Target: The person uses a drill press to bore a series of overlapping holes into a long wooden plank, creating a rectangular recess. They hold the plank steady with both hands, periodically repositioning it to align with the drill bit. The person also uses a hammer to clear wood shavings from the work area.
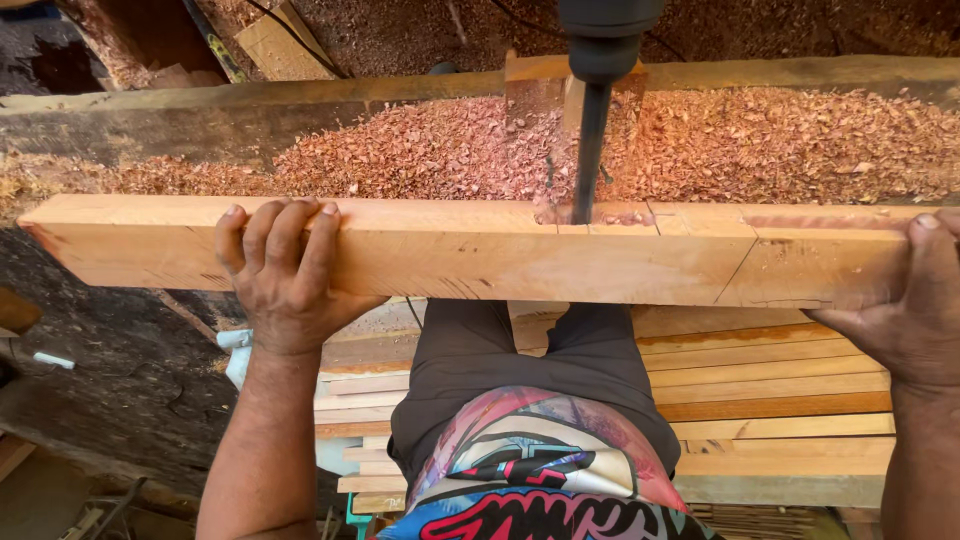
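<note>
**Both hands steady a timber beam under a drill bit**

A woodworking shop fills the frame: reddish wood shavings (pixel 700 145) lie heaped across the upper half, spread over a long machine bed whose far wooden rail (pixel 800 70) runs along the top. Dark, rough ground shows at the left, and a stack of sawn planks (pixel 770 390) sits in the lower right, below the work.

A pale, squared timber beam (pixel 480 250) crosses the middle of the frame from left edge to right edge, lying level in front of the shavings. Thin pencil lines mark its top and front face right of centre. A dark drill bit (pixel 590 150) comes straight down from a dark chuck (pixel 608 35) at the top centre and meets the beam's upper face, where a shallow cut with loose chips shows beside the tip.

The left hand (pixel 285 275) wraps over the beam's near face left of centre, fingers curled over the top edge, holding it. The right hand (pixel 905 300) grips the beam at the far right of the frame, thumb on the top edge, partly cut off by the border.

The person's dark trousers and a brightly printed shirt (pixel 540 470) show at the bottom centre. No packages or signs can be made out.
</note>
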